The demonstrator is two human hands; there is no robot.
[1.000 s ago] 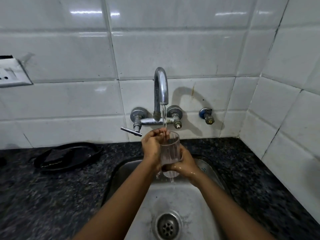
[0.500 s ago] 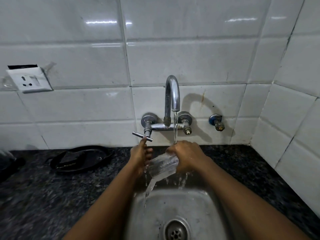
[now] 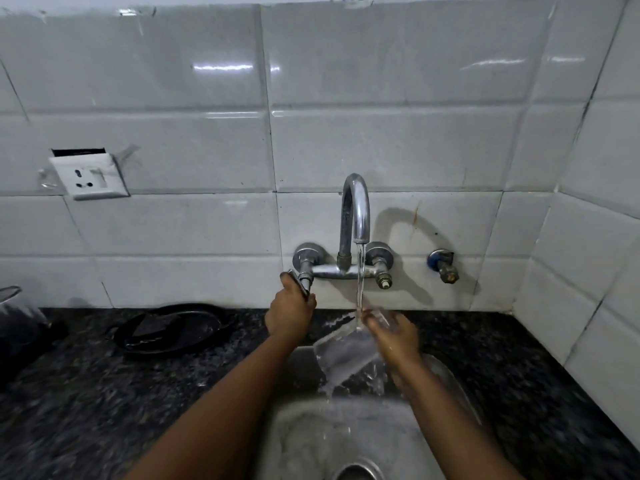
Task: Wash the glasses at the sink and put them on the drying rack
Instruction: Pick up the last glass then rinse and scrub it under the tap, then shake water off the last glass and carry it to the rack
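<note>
Change since half a second ago: the left hand (image 3: 290,311) has left the glass (image 3: 346,355) and now closes on the tap lever (image 3: 300,285) at the wall, left of the spout (image 3: 356,209). The right hand (image 3: 393,336) alone grips the glass, fingers wrapped around its far end. Clear and wet, the glass lies tilted over the sink (image 3: 450,382), mouth down to the near left, spilling water while the stream (image 3: 360,278) strikes by the fingers.
</note>
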